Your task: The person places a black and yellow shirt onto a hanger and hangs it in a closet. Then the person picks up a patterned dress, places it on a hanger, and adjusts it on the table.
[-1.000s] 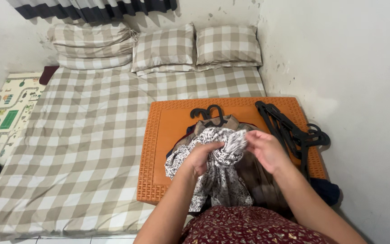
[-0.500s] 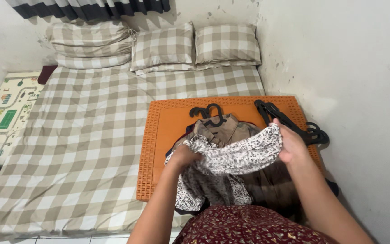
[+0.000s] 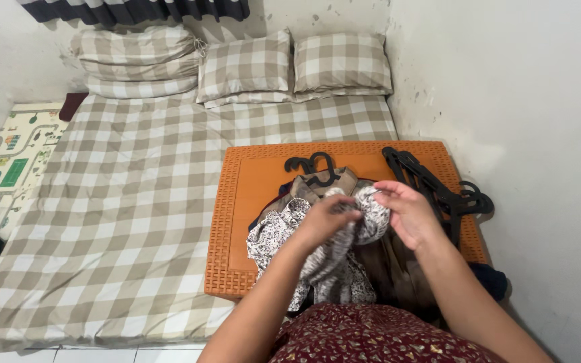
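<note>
A black-and-white patterned garment (image 3: 331, 269) is bunched up between both hands over an orange plastic table (image 3: 253, 181). My left hand (image 3: 324, 220) grips a gathered fold of it. My right hand (image 3: 408, 214) pinches its rolled edge close beside the left. Part of the same cloth hangs down toward my lap and spreads left on the table. Under it lies a brown shirt (image 3: 334, 183) on a black hanger (image 3: 314, 167).
A pile of black hangers (image 3: 438, 188) lies on the table's right side by the white wall. A checked mattress (image 3: 136, 202) with three pillows (image 3: 243, 64) stretches left and behind. A play mat (image 3: 1, 168) lies on the floor at far left.
A half second ago the hands held the patterned cloth stretched wide apart. Now they have come together and the cloth is gathered into a bunch.
</note>
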